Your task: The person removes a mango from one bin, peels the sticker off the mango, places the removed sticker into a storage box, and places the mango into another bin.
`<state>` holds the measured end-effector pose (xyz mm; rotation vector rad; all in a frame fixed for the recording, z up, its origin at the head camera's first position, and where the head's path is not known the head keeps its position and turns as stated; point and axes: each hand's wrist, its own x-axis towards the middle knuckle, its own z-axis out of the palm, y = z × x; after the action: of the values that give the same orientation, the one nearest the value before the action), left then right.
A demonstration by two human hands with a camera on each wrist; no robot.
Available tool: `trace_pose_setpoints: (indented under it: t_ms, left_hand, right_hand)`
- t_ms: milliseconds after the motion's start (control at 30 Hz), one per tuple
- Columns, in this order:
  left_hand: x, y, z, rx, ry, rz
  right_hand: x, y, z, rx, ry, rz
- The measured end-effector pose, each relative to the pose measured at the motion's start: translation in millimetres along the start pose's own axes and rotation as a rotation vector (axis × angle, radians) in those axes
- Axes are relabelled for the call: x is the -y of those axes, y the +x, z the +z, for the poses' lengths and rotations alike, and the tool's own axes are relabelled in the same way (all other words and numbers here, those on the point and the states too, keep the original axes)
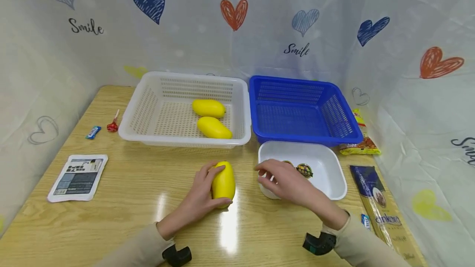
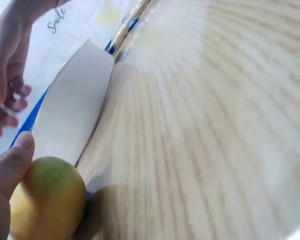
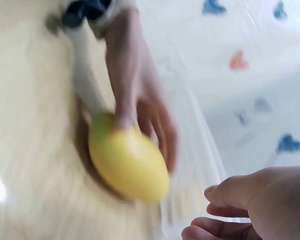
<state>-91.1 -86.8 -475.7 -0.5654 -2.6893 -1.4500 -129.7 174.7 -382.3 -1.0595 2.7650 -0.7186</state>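
My left hand grips a yellow mango low over the wooden table, thumb at the near end and fingers along the far left side. In the left wrist view, the thumb lies against the greenish end of this mango. To the right, my right hand is over the left part of a white tub, its fingers loosely bent and holding nothing. Two more mangoes lie in the white basket behind the left hand.
A blue basket stands behind the tub. At left are a flat white packet, a small blue-wrapped sweet and a red lollipop. Along the right edge lie a yellow snack bag and a long pasta packet.
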Motion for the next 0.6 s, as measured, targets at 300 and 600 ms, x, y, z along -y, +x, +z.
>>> trace_pose_setpoints:
  t_ms: [300, 600]
  left_hand:
    - [-7.4, -8.5, -9.0, 0.162, -0.022, 0.003]
    - [-11.3, 9.9, -126.5, -0.013, 0.048, 0.26]
  right_hand:
    - [29.4, 18.2, 41.3, 0.145, -0.045, -0.063]
    - [36.8, 22.9, 65.5, 0.195, -0.027, -0.01]
